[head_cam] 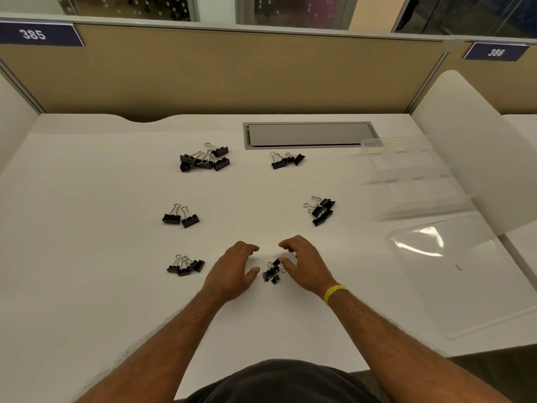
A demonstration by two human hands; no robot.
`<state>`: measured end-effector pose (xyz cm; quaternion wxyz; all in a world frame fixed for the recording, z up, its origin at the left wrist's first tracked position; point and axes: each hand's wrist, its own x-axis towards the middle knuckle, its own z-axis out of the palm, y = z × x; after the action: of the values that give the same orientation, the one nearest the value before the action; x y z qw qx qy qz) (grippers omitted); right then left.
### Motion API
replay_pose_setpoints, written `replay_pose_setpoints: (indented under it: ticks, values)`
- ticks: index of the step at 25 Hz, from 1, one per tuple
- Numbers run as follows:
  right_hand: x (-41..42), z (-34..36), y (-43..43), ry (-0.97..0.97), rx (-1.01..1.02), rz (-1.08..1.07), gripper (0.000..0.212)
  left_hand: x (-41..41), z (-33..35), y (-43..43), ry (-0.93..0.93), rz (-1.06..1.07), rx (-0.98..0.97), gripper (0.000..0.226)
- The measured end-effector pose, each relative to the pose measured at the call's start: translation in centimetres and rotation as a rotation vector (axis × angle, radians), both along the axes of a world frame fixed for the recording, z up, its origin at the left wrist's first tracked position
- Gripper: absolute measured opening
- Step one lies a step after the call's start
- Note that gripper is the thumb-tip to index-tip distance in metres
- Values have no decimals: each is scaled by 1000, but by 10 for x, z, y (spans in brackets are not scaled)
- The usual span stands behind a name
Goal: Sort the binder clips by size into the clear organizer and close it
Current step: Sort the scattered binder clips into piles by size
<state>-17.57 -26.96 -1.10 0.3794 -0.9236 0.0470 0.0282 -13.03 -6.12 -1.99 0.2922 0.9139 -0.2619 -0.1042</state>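
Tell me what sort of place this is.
Probably a shared office or study hall: a white desk with tan divider panels, seat plates numbered 385 and 386, and a cable hatch.

black binder clips (205, 159) in heaps, clear organizer (418, 173) open

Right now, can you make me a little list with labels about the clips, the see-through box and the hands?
binder clips: black, in six piles on the white desk
biggest pile: far left
small pile: nearest, between the hands
clear organizer: open, at the right, no clips seen inside
left hand: fingers loosely curled, beside the small pile, holding nothing
right hand: fingers loosely curled, thumb at the small pile's edge
wristband: yellow, right wrist
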Motion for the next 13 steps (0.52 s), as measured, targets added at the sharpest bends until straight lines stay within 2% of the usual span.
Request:
replay_pose_setpoints:
  ticks: [4,8,13]
  values:
    - [15,5,17,-21,-74,112,46,8,5,8,-108,-4,56,61]
    - [33,5,36,-8,-230,267,70,18,7,20,-123,57,159,72]
    - [54,3,55,-25,-273,297,77,39,10,38,-110,127,254,76]
